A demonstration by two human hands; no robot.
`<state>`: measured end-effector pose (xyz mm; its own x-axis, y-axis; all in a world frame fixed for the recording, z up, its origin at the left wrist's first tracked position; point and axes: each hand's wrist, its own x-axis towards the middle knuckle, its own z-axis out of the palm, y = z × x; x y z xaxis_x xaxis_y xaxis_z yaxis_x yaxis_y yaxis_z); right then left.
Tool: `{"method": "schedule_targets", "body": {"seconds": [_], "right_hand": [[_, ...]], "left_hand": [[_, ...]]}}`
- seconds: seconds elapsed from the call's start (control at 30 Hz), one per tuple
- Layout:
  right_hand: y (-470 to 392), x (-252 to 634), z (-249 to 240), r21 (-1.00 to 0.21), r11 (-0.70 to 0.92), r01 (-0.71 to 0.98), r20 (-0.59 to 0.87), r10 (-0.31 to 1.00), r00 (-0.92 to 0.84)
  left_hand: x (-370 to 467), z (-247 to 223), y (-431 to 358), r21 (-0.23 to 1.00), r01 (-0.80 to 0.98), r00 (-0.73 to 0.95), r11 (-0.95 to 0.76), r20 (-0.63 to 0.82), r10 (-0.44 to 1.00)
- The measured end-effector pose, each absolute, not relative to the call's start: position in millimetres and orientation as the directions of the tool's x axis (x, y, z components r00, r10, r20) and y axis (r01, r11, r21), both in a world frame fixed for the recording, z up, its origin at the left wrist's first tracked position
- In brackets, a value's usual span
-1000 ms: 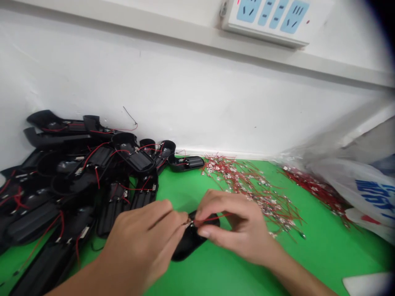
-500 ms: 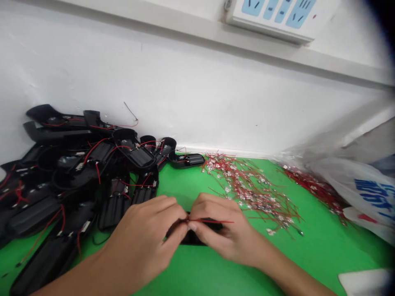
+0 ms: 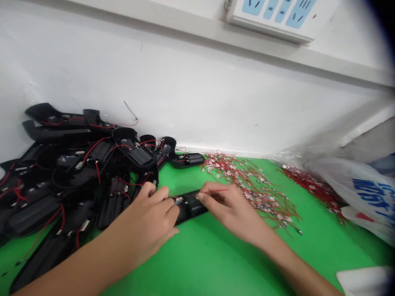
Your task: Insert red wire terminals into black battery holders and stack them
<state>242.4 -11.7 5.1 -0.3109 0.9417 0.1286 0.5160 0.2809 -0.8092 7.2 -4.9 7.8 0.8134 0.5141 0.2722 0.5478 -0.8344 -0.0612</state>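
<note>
A black plastic housing [image 3: 187, 208] lies on the green table between my hands. My left hand [image 3: 157, 218] is closed round its left end, with the fingers curled over it. Thumb and index finger of my right hand [image 3: 222, 205] pinch a thin red wire [image 3: 216, 190] above the housing's right end. The wire's free end points to the right. A small pale part [image 3: 178, 200] shows inside the housing beside my left fingers. My right palm hides the housing's far right end.
Many black housings with red wires [image 3: 101, 152] are heaped at the left. Loose red wires with small metal parts [image 3: 256, 185] lie at the right, and more [image 3: 311, 185] beside a plastic bag [image 3: 361, 189]. A socket strip [image 3: 271, 20] is on the wall.
My hands have moved apart, the right one up and to the right with the red wire. More of the housing shows between them, and it is now tilted.
</note>
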Motion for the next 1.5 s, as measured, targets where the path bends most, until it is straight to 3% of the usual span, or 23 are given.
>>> {"method": "schedule_targets", "body": {"seconds": [0.17, 0.37, 0.97, 1.23, 1.5], "right_hand": [[-7, 237, -2, -0.792, 0.346, 0.503, 0.168, 0.916, -0.364], [-6, 233, -12, -0.795, 0.326, 0.511, 0.118, 0.91, -0.397], [-5, 232, -16, -0.665, 0.362, 0.654, 0.133, 0.918, -0.373], [-7, 230, -19, -0.649, 0.392, 0.652, 0.162, 0.909, -0.385], [-9, 229, -25, -0.647, 0.389, 0.655, 0.183, 0.914, -0.362]], "left_hand": [[11, 4, -6, -0.04, 0.65, 0.728, -0.759, 0.319, 0.607], [9, -6, -4, -0.002, 0.802, 0.564, -0.598, 0.334, 0.755], [13, -5, -9, 0.11, 0.724, 0.623, -0.681, 0.322, 0.713], [12, -11, -10, 0.134, 0.671, 0.643, -0.729, 0.385, 0.662], [10, -12, -10, 0.154, 0.683, 0.641, -0.714, 0.34, 0.687]]}}
